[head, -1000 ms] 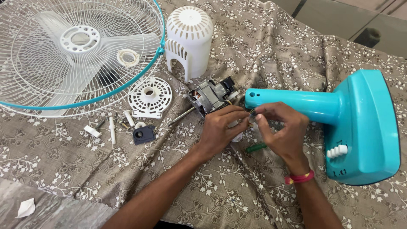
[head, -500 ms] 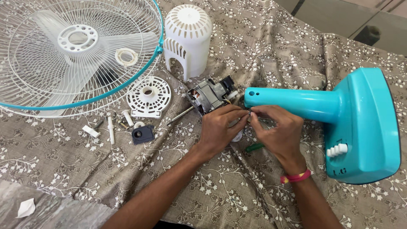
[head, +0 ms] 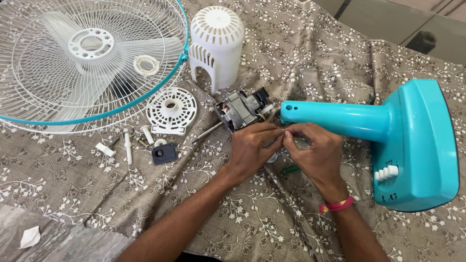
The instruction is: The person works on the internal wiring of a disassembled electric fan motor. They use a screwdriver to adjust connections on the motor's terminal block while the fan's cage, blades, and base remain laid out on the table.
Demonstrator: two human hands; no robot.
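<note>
Head view, frame centre: left hand [head: 253, 148] and right hand [head: 312, 149] pinch something small between fingertips (too small to identify), just below the fan motor [head: 241, 109], touching the turquoise stand [head: 340, 119].

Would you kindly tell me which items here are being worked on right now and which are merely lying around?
In hand:
- left hand and right hand, fingertips pinched together on something too small to tell
- grey metal fan motor
- turquoise plastic fan stand

Lying about:
- white wire fan guard
- white vented motor cover
- white round slotted plate
- small black square part
- green-handled tool
</note>
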